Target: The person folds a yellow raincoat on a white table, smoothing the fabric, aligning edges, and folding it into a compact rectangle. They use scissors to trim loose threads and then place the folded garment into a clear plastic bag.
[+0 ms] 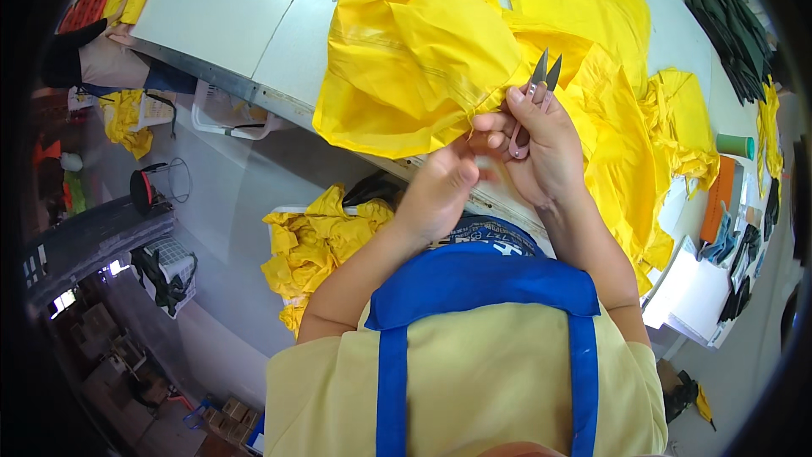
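Observation:
A pair of small scissors [539,85] with pink handles is held in my right hand [545,140], its blades pointing up and slightly apart. That hand's fingertips reach the lower edge of a yellow fabric piece [414,51], which lies bunched on the table and overhangs its near edge. My left hand [436,192] is just below that edge, close to the right fingers. Its fingertips are blurred and partly hidden, so whether they grip the fabric or a thread cannot be made out. More yellow fabric [605,110] spreads to the right, beside my right forearm.
On the white table [279,0], dark green folded fabric [723,21] and a green thread spool [735,146] lie at the right. Yellow fabric [317,241] fills a container below the table's edge at left. Another person's arm [110,59] is at the far left.

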`<state>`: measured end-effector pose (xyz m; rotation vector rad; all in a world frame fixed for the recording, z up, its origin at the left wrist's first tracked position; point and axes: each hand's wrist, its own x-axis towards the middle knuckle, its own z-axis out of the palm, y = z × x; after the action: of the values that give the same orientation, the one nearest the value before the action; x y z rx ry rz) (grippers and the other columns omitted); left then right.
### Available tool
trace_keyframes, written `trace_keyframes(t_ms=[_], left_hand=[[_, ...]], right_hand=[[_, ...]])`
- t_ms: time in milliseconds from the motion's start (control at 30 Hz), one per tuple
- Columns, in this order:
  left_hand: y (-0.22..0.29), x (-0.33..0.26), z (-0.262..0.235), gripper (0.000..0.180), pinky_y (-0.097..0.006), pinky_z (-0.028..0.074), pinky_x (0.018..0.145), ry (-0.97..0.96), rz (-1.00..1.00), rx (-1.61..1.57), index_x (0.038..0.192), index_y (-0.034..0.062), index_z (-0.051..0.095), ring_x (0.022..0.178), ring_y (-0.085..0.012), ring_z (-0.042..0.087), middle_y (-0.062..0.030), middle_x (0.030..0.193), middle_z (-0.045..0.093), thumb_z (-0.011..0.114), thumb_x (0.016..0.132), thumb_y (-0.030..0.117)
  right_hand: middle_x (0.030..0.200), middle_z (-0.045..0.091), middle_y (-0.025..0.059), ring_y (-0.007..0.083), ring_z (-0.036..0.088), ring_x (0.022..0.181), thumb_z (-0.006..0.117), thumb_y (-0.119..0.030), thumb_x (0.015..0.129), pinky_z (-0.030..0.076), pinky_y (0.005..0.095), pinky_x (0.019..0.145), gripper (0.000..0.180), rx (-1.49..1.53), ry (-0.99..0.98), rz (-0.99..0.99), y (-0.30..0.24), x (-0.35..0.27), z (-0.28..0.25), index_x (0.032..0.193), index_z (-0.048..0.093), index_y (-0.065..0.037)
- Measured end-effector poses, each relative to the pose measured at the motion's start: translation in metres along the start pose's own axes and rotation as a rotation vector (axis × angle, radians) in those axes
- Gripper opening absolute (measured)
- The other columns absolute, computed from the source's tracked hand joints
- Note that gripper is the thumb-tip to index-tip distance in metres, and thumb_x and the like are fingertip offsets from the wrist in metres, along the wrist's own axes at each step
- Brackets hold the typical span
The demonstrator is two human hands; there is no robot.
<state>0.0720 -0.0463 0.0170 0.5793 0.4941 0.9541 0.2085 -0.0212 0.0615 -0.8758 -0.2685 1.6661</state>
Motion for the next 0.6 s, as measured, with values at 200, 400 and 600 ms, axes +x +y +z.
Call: trace_keyframes(t_ms=[200,400,600], left_hand=[[0.031,0.008,-0.014,0.026,-0.032,0.046,0.077,0.129,0.307,0.146,0.115,-0.0003,0.056,0.090,-0.0182,0.058,-0.0102,0.108,0.062,0.053,0.096,0.018],[0.045,0.001,-0.007,0.024,-0.027,0.046,0.073,0.144,0.289,0.308,0.110,-0.0014,0.058,0.085,-0.0153,0.059,-0.0096,0.101,0.063,0.053,0.096,0.018],[0.057,0.002,-0.001,0.024,-0.024,0.046,0.069,0.124,0.229,0.220,0.106,0.0001,0.061,0.080,-0.0110,0.057,-0.0059,0.095,0.064,0.055,0.096,0.021]], right_hand=[[0.064,0.053,0.0011,0.0062,0.045,0.051,0.062,-0.006,0.088,0.037,0.0197,0.049,0.007,-0.777,0.057,-0.447,0.002,-0.022,-0.009,0.089,0.056,-0.003],[0.092,0.061,0.0082,0.0231,0.062,0.073,0.072,0.002,0.067,0.051,0.0286,0.064,0.042,-1.363,-0.385,-0.879,-0.018,-0.006,0.015,0.107,0.068,-0.009],[0.083,0.059,0.0064,0.0208,0.061,0.065,0.069,-0.003,0.064,0.048,0.0289,0.054,0.034,-1.408,-0.534,-1.231,-0.018,0.010,0.014,0.098,0.068,-0.008]])
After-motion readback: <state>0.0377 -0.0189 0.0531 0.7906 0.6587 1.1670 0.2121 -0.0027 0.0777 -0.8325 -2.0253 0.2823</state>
